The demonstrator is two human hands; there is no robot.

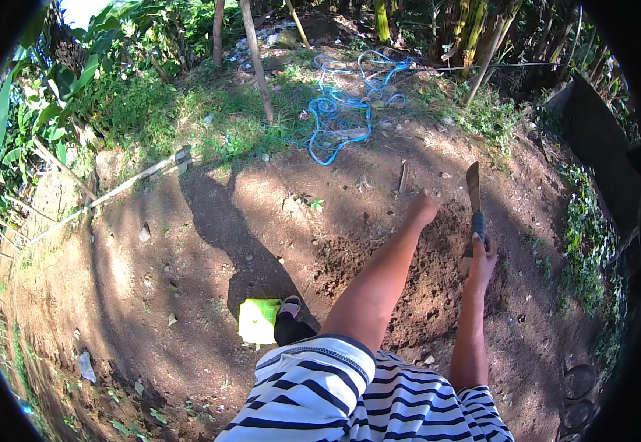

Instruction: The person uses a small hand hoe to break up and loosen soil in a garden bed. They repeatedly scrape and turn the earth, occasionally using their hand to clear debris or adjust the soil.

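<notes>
My right hand [480, 257] grips the wrapped handle of a machete [474, 190], whose blade points away from me, up the view. My left hand [424, 208] is held out to the left of the blade, with its fingers curled; whether something is inside them cannot be made out. Below both arms lies a patch of dark, loosened soil [431, 287]. A short piece of wood [403, 175] rests on the ground just beyond my left hand.
A yellow-green plastic object [258, 320] sits beside my sandalled foot [291, 305]. Tangled blue hose [326, 124] lies ahead, near an upright wooden pole [258, 61]. A long pale pole [132, 181] crosses the ground at left. A dark sheet [602, 149] stands at right, near leafy plants.
</notes>
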